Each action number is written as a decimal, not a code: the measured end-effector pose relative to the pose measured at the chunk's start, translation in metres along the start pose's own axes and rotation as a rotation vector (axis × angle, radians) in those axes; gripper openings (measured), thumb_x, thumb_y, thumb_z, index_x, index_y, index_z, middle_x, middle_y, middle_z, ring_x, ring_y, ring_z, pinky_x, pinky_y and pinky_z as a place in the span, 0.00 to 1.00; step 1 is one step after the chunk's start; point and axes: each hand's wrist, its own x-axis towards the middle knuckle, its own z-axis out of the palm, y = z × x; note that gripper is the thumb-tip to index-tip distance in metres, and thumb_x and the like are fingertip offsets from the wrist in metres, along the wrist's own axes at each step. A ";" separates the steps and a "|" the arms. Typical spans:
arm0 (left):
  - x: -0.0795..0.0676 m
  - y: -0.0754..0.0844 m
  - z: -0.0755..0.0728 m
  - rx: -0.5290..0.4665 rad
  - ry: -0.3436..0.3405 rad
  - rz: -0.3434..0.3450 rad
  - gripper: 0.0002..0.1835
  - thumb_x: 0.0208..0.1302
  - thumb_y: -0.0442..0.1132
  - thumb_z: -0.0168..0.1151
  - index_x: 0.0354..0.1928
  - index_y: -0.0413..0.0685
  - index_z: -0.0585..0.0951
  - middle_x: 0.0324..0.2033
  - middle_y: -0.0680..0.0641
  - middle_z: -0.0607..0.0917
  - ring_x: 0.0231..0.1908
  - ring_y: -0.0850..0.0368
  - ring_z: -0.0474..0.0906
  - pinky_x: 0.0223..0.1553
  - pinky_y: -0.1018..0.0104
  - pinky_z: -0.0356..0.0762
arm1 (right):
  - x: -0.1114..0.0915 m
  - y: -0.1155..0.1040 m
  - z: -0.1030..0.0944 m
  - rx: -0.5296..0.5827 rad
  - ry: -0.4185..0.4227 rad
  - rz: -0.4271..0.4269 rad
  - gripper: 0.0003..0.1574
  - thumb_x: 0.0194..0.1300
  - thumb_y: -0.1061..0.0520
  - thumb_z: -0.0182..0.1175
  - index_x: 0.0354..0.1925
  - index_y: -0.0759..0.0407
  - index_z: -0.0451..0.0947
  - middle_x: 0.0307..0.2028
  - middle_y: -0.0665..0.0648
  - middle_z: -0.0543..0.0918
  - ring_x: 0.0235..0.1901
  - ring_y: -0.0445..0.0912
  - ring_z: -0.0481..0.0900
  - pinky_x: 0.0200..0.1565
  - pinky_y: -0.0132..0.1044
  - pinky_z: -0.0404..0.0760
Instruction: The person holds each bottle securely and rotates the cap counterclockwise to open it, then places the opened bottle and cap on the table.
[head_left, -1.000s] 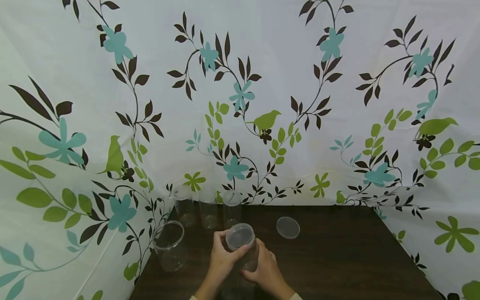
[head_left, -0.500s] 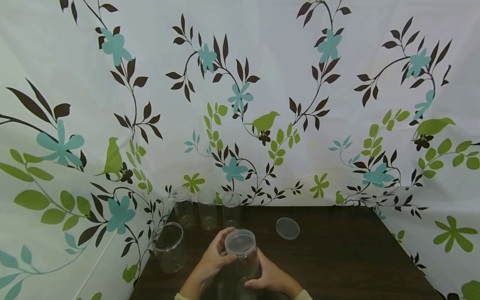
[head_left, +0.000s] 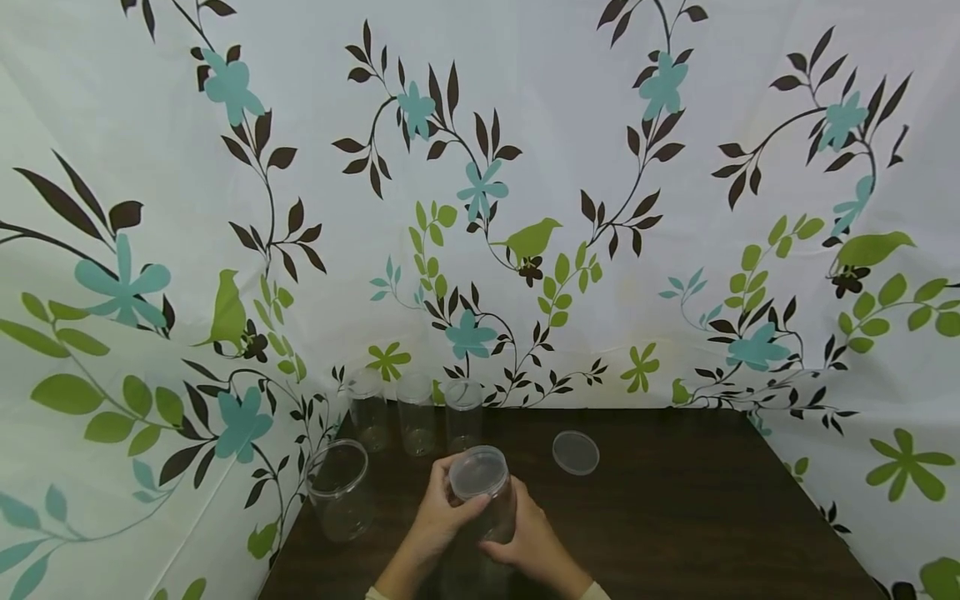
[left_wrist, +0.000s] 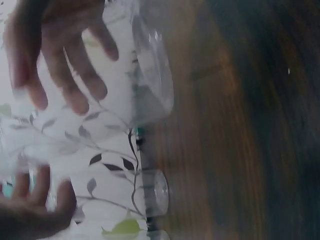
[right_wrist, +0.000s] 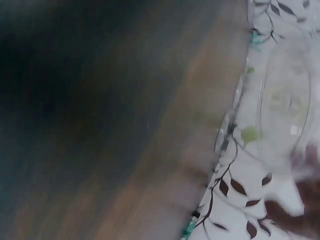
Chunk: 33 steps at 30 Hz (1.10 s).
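Observation:
Low in the middle of the head view, a clear plastic jar (head_left: 497,525) with a translucent lid (head_left: 478,473) on top stands between both hands. My left hand (head_left: 438,512) grips it at the lid's edge, thumb along the near side and fingers round the left. Lower down, my right hand (head_left: 531,537) holds the jar's body, its thumb across the front. The right wrist view shows the see-through jar (right_wrist: 285,105) at its right side, with blurred fingers beside it. A wider clear jar (head_left: 341,500), its mouth uncovered, stands to the left on the table.
Three clear jars (head_left: 417,417) stand in a row at the table's back left. A loose round lid (head_left: 576,452) lies behind and right of the hands. The dark wooden table (head_left: 675,508) ends at a white leaf-and-bird patterned sheet (head_left: 562,167).
The jar dips slightly toward me, then comes back up. My left fingers loosen and shift at the lid, then close round its edge again. My right hand keeps hold of the body.

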 end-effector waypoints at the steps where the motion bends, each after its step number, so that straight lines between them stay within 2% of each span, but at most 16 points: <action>1: 0.000 0.000 0.004 -0.002 0.038 0.000 0.40 0.58 0.35 0.74 0.67 0.40 0.61 0.61 0.37 0.76 0.55 0.50 0.76 0.53 0.64 0.76 | 0.000 -0.002 0.002 -0.055 0.034 0.014 0.62 0.49 0.41 0.81 0.69 0.65 0.59 0.58 0.62 0.78 0.53 0.53 0.80 0.51 0.52 0.80; 4: 0.000 0.001 0.014 0.016 0.131 -0.008 0.41 0.56 0.37 0.77 0.65 0.41 0.62 0.60 0.38 0.77 0.54 0.51 0.77 0.51 0.65 0.77 | -0.001 -0.006 0.007 -0.166 0.097 0.047 0.62 0.47 0.39 0.81 0.67 0.67 0.61 0.55 0.63 0.80 0.51 0.58 0.81 0.49 0.63 0.77; 7: -0.001 0.001 0.019 0.023 0.174 -0.005 0.41 0.54 0.37 0.79 0.64 0.41 0.62 0.59 0.39 0.78 0.53 0.51 0.77 0.50 0.67 0.78 | -0.002 -0.008 0.009 -0.174 0.109 0.067 0.63 0.46 0.40 0.82 0.67 0.67 0.61 0.55 0.63 0.80 0.50 0.60 0.81 0.49 0.65 0.75; 10: -0.002 0.002 0.017 0.037 0.167 0.000 0.41 0.54 0.37 0.78 0.64 0.41 0.63 0.58 0.40 0.78 0.52 0.52 0.77 0.50 0.65 0.77 | -0.002 -0.007 0.008 -0.158 0.110 0.053 0.62 0.46 0.40 0.82 0.67 0.66 0.61 0.55 0.62 0.80 0.50 0.57 0.81 0.49 0.61 0.77; 14: 0.000 0.001 0.005 0.102 0.113 0.025 0.38 0.56 0.38 0.77 0.64 0.42 0.66 0.56 0.42 0.79 0.53 0.53 0.75 0.50 0.59 0.73 | -0.001 -0.002 0.003 -0.072 0.079 0.031 0.63 0.48 0.40 0.81 0.69 0.66 0.59 0.58 0.62 0.80 0.54 0.55 0.81 0.51 0.52 0.80; 17: 0.001 0.001 -0.007 0.107 0.042 0.049 0.36 0.59 0.40 0.75 0.65 0.42 0.67 0.57 0.43 0.79 0.57 0.52 0.72 0.52 0.55 0.69 | -0.001 0.001 -0.006 0.105 -0.021 0.062 0.62 0.52 0.44 0.80 0.72 0.65 0.56 0.64 0.64 0.75 0.61 0.54 0.75 0.59 0.45 0.76; 21: 0.003 0.002 -0.021 0.060 -0.102 0.068 0.39 0.65 0.46 0.71 0.72 0.41 0.63 0.64 0.39 0.75 0.61 0.50 0.69 0.58 0.52 0.67 | -0.002 0.003 -0.021 0.357 -0.220 0.100 0.61 0.56 0.53 0.76 0.75 0.64 0.51 0.67 0.64 0.71 0.65 0.47 0.71 0.64 0.37 0.68; 25: 0.006 0.005 -0.031 0.024 -0.274 0.094 0.44 0.68 0.54 0.66 0.75 0.39 0.60 0.68 0.38 0.72 0.63 0.53 0.70 0.61 0.54 0.66 | -0.001 0.003 -0.033 0.526 -0.423 0.059 0.61 0.60 0.54 0.73 0.77 0.65 0.47 0.67 0.64 0.72 0.64 0.46 0.72 0.64 0.36 0.69; 28: 0.007 0.007 -0.032 -0.045 -0.392 0.103 0.44 0.70 0.54 0.65 0.76 0.36 0.59 0.67 0.42 0.74 0.63 0.55 0.73 0.61 0.59 0.70 | 0.000 0.004 -0.036 0.596 -0.529 0.027 0.61 0.63 0.50 0.71 0.77 0.65 0.44 0.68 0.61 0.69 0.65 0.46 0.71 0.64 0.37 0.69; 30: 0.008 0.008 -0.032 -0.101 -0.455 0.098 0.43 0.71 0.51 0.65 0.75 0.33 0.59 0.65 0.45 0.76 0.62 0.55 0.74 0.61 0.61 0.72 | 0.000 0.006 -0.036 0.628 -0.569 0.008 0.61 0.64 0.49 0.70 0.77 0.65 0.43 0.67 0.59 0.70 0.65 0.46 0.71 0.64 0.38 0.70; 33: 0.009 0.008 -0.031 -0.132 -0.488 0.087 0.41 0.71 0.49 0.64 0.75 0.32 0.60 0.63 0.49 0.78 0.61 0.56 0.75 0.60 0.63 0.73 | 0.001 0.009 -0.035 0.654 -0.586 -0.014 0.60 0.64 0.50 0.69 0.77 0.64 0.42 0.67 0.62 0.70 0.65 0.49 0.71 0.65 0.40 0.71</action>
